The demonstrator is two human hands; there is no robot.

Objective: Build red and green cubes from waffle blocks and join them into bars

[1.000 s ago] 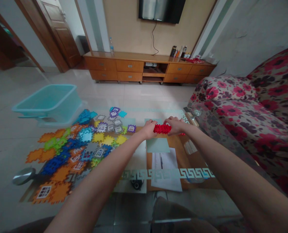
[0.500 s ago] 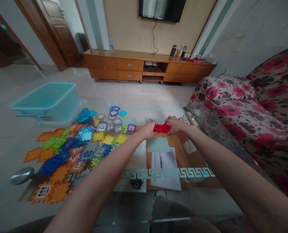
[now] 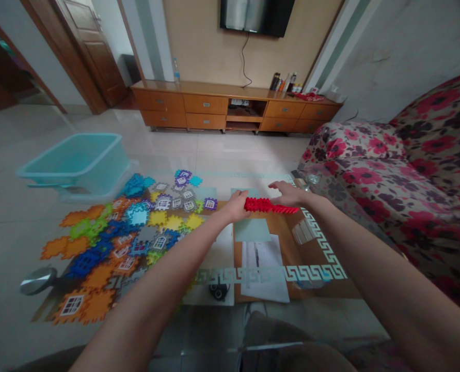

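Note:
Red interlocking toothed building tiles stand in a row over the glass table, with a flatter red stretch running off to the right. My left hand is closed at the left end of this row, its fingers bent against it. Above the right part of the row is my right hand, fingers apart and pointing left; whether its lower fingers touch the tiles I cannot tell. Left of my hands lie many loose toothed tiles, among them yellow tiles, orange tiles and a purple window tile.
A turquoise plastic tub is at the far left. Papers and a black object show under the glass table top. A flowered sofa borders the right side; a wooden TV cabinet stands along the wall.
My right hand has spread its fingers and come off the right end of the red tiles, uncovering a longer red stretch. My left hand stays in place.

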